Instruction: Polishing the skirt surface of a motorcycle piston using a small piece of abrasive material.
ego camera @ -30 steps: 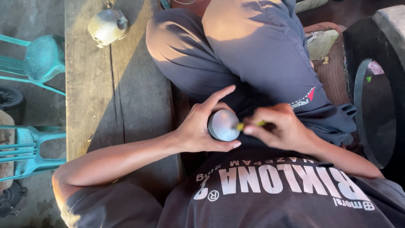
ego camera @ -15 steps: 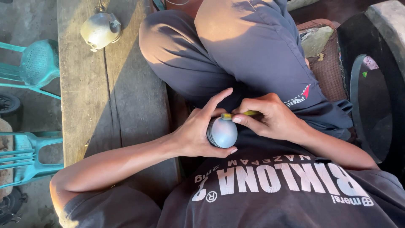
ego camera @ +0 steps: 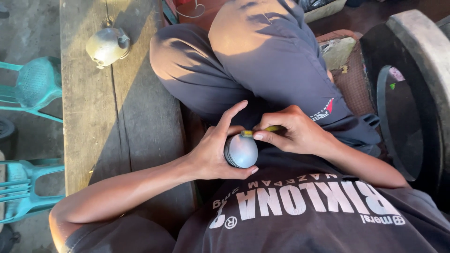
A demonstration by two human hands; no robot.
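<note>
Two hands at work on one item. Left hand (ego camera: 213, 152): curled around a rounded grey metal piece (ego camera: 241, 151), thumb below, fingers arched over the top, gripping it firmly in the lap. Right hand (ego camera: 293, 131): closed in a pinch on a thin yellow-green tool (ego camera: 262, 130), its tip touching the upper edge of the piece, just beside the left fingertips.

Handling note (a judgement): the step appears to be fine work along the rim of the piece. It goes best with the left hand steady and braced against the legs, the piece turned a little at a time, and the tool kept at a shallow angle under light pressure so that the tip does not slip towards the left fingers close by.

Count:
- grey metal piece in the left hand: one
- yellow-green tool in the right hand: one (far end hidden under the fingers)
- pale rounded metal object (ego camera: 107, 45), well apart beyond the left hand on the wooden surface (ego camera: 89, 126): one
- teal plastic chairs (ego camera: 28, 89), outward of the left arm past the surface: two, partly in view
- dark round basin (ego camera: 408, 107), outward of the right hand: one
</note>
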